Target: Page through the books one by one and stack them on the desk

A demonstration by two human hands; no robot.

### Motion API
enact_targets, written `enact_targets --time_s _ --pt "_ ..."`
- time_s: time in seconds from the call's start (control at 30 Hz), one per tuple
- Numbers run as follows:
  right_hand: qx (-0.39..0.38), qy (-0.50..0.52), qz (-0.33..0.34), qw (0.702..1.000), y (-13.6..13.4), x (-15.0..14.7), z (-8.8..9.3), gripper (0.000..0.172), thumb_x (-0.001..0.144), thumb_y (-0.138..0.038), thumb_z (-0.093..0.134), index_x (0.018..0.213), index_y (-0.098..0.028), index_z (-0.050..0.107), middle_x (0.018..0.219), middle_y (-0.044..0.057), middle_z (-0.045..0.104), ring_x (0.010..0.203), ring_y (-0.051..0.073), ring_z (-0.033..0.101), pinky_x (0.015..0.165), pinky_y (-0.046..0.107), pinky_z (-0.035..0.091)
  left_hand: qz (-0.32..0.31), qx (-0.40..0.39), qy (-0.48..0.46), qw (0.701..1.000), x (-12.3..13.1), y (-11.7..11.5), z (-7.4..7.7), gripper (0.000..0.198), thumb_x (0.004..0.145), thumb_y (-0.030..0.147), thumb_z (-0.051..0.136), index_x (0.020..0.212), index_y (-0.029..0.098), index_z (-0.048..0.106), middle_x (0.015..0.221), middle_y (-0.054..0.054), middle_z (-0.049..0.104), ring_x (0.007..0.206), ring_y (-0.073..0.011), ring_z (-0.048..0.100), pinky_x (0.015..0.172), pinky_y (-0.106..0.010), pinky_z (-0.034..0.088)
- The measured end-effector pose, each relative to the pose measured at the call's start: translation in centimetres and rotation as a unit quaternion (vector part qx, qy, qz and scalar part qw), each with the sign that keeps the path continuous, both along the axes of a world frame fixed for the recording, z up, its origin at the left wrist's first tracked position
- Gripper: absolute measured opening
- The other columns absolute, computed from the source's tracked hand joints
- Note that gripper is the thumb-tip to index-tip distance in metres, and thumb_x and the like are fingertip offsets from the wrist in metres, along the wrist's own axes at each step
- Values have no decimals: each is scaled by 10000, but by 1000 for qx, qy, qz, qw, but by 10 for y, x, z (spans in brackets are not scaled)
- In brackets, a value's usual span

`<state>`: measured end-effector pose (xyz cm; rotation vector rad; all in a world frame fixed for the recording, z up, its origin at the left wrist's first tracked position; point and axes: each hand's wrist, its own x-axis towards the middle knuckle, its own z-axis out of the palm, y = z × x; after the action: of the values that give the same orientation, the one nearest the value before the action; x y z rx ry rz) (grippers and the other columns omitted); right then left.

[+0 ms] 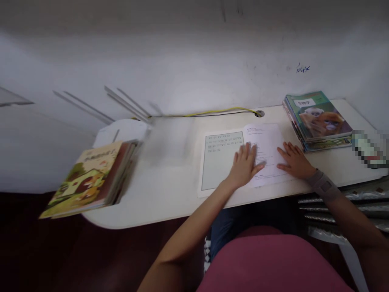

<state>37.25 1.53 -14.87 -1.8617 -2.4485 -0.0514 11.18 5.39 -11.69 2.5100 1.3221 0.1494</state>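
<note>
An open book point(223, 168) lies on the white table, its left page pale green with a dark border and a few lines of print at the top. The facing white page point(267, 142) carries small printed text. Across the middle fold rests my left hand point(244, 164), fingers spread and pressing flat. My right hand point(294, 160), with a grey band on its wrist, lies open on the right edge of the white page. Just beyond it stands a stack of books point(322, 117), the top one showing two monkeys on its cover.
Another book stack point(88, 178) with a yellow illustrated cover sits at the table's left end, overhanging the edge. A yellow cable point(212, 112) runs along the wall into a round hole point(259, 114). A blurred, pixelated object point(369, 150) lies at far right.
</note>
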Motion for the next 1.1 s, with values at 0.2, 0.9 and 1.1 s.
enact_targets --time_s 0.2,0.9,1.1 --pt "9 6 8 1000 -5 -13 14 621 910 -522 387 1385 -124 421 1523 210 250 1401 365 216 1081 556 222 165 55 -55 983 -94 -5 -14 757 920 544 359 1500 154 67 1552 -221 106 1426 -373 64 1094 -581 249" --pt "10 2 83 996 -16 -88 20 649 915 -526 408 1409 -105 398 1470 222 354 1371 322 314 1098 522 246 195 57 -88 975 -132 -15 -32 750 941 544 179 1493 94 -57 1518 -244 220 1398 -315 261 1109 -573 197" --pt "18 0 77 997 -16 -74 18 638 912 -509 434 1407 -108 399 1466 224 360 1363 321 330 1093 533 246 189 63 -33 979 -131 -16 -30 734 943 540 168 1497 89 1 1502 -230 276 1381 -303 309 1106 -584 191"
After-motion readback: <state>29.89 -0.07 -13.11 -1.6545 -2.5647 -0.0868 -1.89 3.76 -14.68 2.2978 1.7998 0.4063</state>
